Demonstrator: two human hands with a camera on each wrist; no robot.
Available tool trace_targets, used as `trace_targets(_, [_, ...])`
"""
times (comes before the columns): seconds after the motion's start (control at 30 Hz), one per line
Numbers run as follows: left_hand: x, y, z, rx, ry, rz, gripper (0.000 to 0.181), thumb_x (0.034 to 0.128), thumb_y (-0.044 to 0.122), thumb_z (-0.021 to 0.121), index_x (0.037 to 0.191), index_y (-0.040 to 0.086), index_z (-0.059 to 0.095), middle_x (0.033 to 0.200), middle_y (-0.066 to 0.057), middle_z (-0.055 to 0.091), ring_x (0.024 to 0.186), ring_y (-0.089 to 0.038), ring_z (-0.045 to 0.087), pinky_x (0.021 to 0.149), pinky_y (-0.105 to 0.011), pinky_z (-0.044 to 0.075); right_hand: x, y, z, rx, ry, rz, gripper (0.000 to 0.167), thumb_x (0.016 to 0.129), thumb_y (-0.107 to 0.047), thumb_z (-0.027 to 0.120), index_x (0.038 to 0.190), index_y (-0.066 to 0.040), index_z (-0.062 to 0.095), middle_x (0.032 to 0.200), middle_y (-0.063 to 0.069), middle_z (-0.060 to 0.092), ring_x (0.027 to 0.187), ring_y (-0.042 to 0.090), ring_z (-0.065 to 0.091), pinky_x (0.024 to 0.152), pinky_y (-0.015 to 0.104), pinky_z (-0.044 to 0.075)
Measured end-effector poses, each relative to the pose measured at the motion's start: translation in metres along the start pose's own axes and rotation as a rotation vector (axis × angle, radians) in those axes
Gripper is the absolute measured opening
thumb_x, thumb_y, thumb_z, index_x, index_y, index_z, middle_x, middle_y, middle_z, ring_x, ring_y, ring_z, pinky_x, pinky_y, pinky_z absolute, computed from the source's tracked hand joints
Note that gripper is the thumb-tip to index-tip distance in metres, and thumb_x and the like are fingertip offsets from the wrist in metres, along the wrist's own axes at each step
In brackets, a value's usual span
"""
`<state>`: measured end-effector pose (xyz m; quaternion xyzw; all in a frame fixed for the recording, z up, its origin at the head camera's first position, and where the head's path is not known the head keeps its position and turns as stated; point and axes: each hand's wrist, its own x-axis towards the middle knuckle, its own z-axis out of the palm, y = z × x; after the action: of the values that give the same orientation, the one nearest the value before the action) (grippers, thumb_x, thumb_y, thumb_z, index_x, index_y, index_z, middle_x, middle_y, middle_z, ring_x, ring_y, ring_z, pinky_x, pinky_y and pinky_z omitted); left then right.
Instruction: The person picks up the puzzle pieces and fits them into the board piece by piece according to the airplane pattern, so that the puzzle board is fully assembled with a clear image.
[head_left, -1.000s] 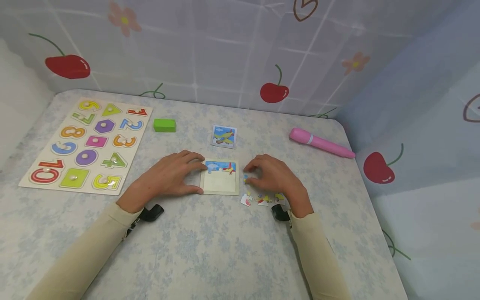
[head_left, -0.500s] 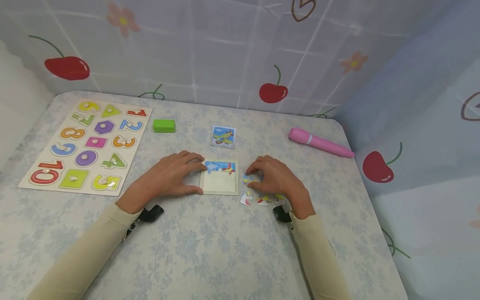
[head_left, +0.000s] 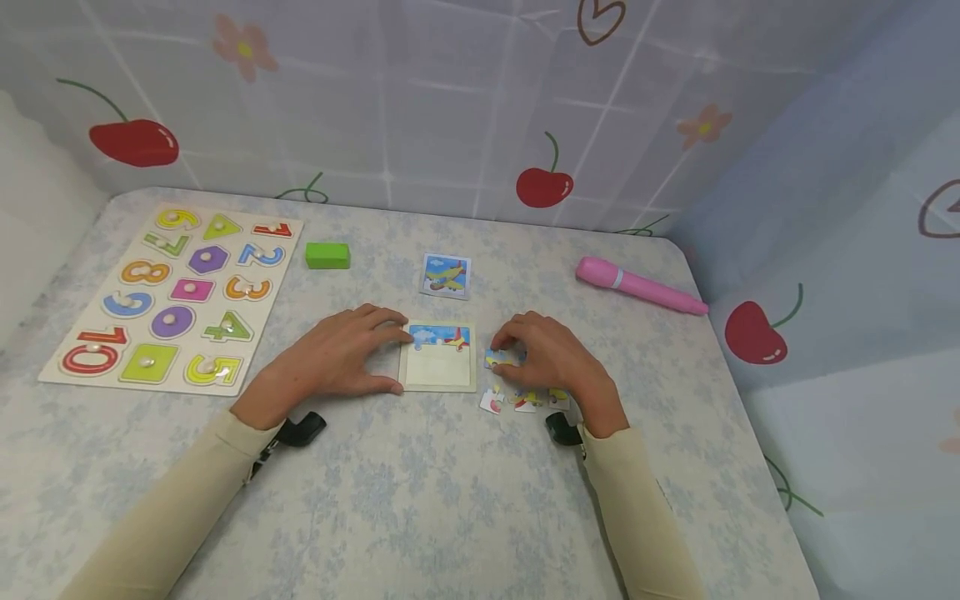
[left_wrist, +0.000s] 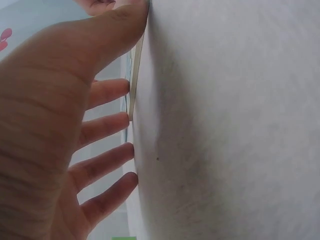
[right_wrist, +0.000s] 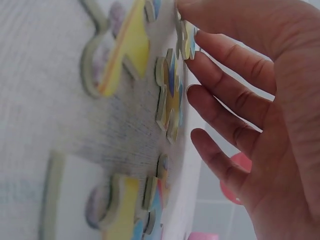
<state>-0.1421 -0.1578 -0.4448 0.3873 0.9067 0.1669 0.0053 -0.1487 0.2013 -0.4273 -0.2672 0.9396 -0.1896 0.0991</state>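
My left hand [head_left: 337, 354] rests at the left edge of a small puzzle tray [head_left: 439, 368], its thumb and index finger touching that edge and the other fingers extended. Joined sky-and-plane pieces [head_left: 438, 336] fill the tray's top strip; below them the pale base shows. Right of the tray, my right hand [head_left: 551, 354] pinches a blue-and-yellow puzzle piece [right_wrist: 186, 40] between thumb and fingertips, low over the table. Partly under that hand lie more pieces, including a yellow one [right_wrist: 125, 55]. A white-and-red piece [head_left: 492, 400] lies nearer me.
Behind the tray lies a picture card [head_left: 446, 276] of a yellow plane. A green block [head_left: 327, 256] stands at back left, beside a number-and-shape peg board [head_left: 191, 289]. A pink pen-shaped object [head_left: 641, 285] lies at back right. Curtains border the table's far and right sides.
My right thumb and fingers have shifted slightly around the blue-and-yellow puzzle piece, and more of it shows. The left hand stays at the tray. The head view has tilted slightly.
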Motion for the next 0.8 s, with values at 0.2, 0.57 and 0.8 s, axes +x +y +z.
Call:
trace_targets(0.2, [0.001,0.0,-0.001,-0.013,-0.003,-0.004,0.077,0.0825,0.065,0.087,0.14,0.017,0.071,0.151,-0.006,0.059,0.136,-0.03,0.056,0.101,-0.052,0.053,0.001,-0.004,-0.002,-0.019,0.027,-0.023,0.029,0.088,-0.034,0.09,0.113,-0.022,0.08,0.106,-0.011,0.072,0.099,0.014,0.059,0.088,0.037,0.052])
trace_targets(0.57, [0.001,-0.002,0.0,-0.012,-0.006,-0.014,0.08,0.0807,0.068,0.087,0.14,0.017,0.071,0.152,-0.004,0.059,0.135,-0.03,0.057,0.102,-0.052,0.053,0.011,-0.019,0.001,-0.045,0.016,-0.068,0.028,0.089,-0.033,0.089,0.114,-0.023,0.081,0.106,-0.01,0.071,0.099,0.012,0.06,0.086,0.036,0.053])
trace_targets(0.8, [0.001,-0.004,0.0,-0.022,-0.002,-0.013,0.08,0.0808,0.068,0.087,0.14,0.017,0.071,0.151,-0.003,0.059,0.135,-0.028,0.056,0.102,-0.052,0.053,0.019,-0.032,0.001,-0.061,0.008,-0.089,0.026,0.09,-0.033,0.088,0.114,-0.024,0.081,0.106,-0.009,0.071,0.096,0.012,0.059,0.084,0.035,0.053])
